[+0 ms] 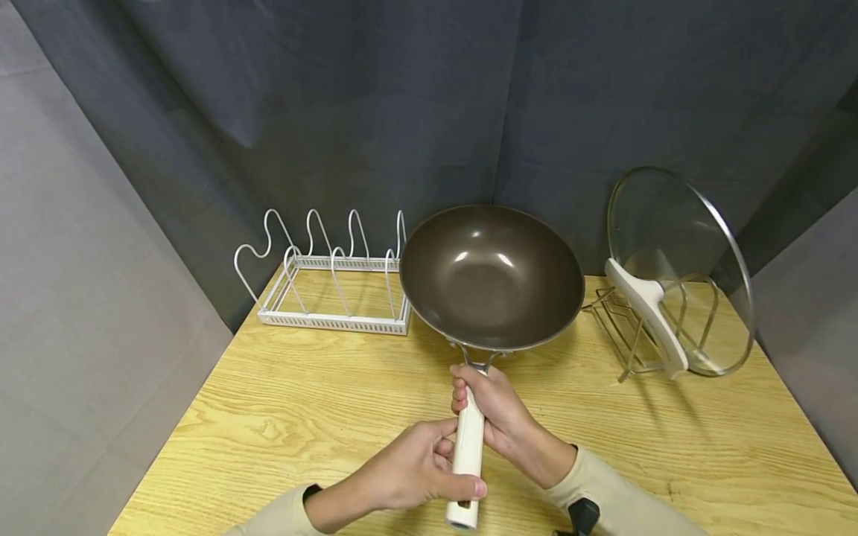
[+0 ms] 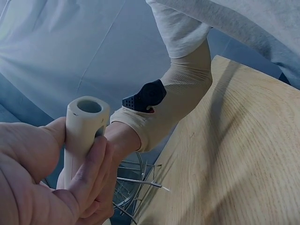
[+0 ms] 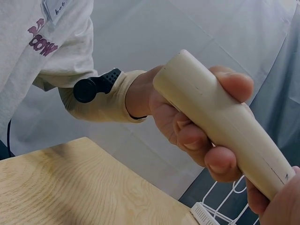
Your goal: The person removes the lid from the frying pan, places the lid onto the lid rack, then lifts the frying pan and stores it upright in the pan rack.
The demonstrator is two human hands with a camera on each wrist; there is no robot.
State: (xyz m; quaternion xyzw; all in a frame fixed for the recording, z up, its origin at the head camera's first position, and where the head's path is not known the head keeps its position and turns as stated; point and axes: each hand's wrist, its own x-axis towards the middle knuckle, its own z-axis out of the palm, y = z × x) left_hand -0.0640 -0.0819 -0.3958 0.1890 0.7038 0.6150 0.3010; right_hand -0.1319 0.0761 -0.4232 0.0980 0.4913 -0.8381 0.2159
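A dark brown wok (image 1: 492, 275) with a long cream handle (image 1: 468, 439) is held over the table, its inside turned toward the head camera. My right hand (image 1: 499, 409) grips the handle just below the metal joint, thumb lying along its top. Lower down, my left hand (image 1: 422, 465) pinches the handle near its end, with the thumb across the top. In the left wrist view the hollow end of the handle (image 2: 86, 112) shows between thumb and fingers. The right wrist view shows the left fingers (image 3: 220, 161) bent against the underside of the handle.
At the back left stands a white rack (image 1: 335, 321) with wire dividers, beside the wok. On the right, a glass lid (image 1: 677, 223) with a cream handle leans in a metal wire stand (image 1: 630, 350). A dark curtain (image 1: 335, 112) hangs behind the wooden table (image 1: 302, 402).
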